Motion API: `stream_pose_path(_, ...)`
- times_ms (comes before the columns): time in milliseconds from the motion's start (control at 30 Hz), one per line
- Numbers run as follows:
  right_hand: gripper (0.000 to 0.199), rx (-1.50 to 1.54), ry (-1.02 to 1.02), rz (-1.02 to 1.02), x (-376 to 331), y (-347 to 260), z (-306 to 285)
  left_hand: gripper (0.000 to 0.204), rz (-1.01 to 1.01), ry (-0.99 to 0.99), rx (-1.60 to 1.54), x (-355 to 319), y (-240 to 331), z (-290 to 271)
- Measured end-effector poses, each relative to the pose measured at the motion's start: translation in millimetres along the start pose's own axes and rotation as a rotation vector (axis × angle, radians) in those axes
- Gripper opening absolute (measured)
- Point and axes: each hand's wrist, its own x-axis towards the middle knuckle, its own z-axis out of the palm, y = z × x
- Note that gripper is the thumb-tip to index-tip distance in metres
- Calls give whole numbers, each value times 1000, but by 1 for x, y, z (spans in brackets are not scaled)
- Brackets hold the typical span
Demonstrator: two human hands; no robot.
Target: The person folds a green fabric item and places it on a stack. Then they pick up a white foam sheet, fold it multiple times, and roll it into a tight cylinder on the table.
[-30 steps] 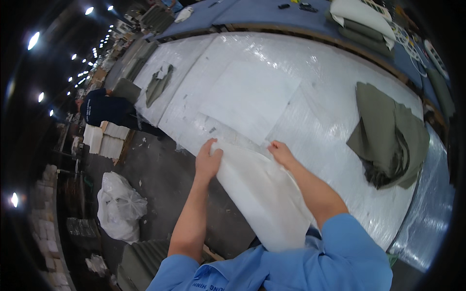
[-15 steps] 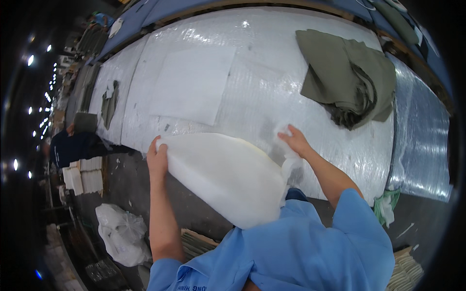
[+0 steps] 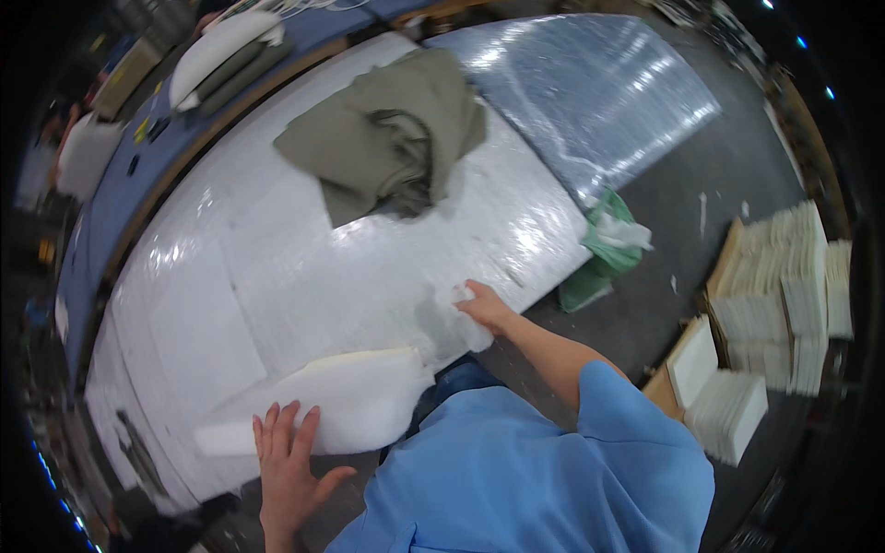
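A white, soft, foam-like padded piece [image 3: 369, 396] lies along the near edge of the film-wrapped table [image 3: 304, 267]. My left hand [image 3: 290, 465] is at its near left side with fingers spread; it grips nothing, and whether the fingertips touch the pad is unclear. Over the table edge, to the right of the pad, my right hand [image 3: 489, 309] is closed on a crumpled piece of translucent plastic film [image 3: 475, 332], which hangs below the fingers. Farther up the table rests a heap of grey-green fabric [image 3: 387, 138].
A green bag [image 3: 604, 258] with white scraps hangs at the table's right corner. Beyond it is a blue surface under clear wrap [image 3: 590, 92]. Stacks of white sheets [image 3: 774, 295] stand on the floor at right. A white cushion [image 3: 221, 55] sits on the blue far bench.
My view has swung to the right. My left hand has let go of the pad's edge and opened, and the pad now lies lower on the table. My right hand keeps hold of the film.
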Motion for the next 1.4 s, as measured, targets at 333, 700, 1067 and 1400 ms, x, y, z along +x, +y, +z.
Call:
stream_pose_path(333,41,2,1096,-28,-106,81,-268,61,169,-10,-2,27,4,47)
stream_pose_path(700,70,-1141,912,-121,53,56,-405,54,-48,-185,117,77,-28,17)
stream_pose_path(1067,45,-939,-7,168,157,189,-465,46,-369,-120,-23,172,88,-33)
stream_pose_path(1400,41,-826,490,61,125,111,-479,84,-335,-15,95,177,122,1)
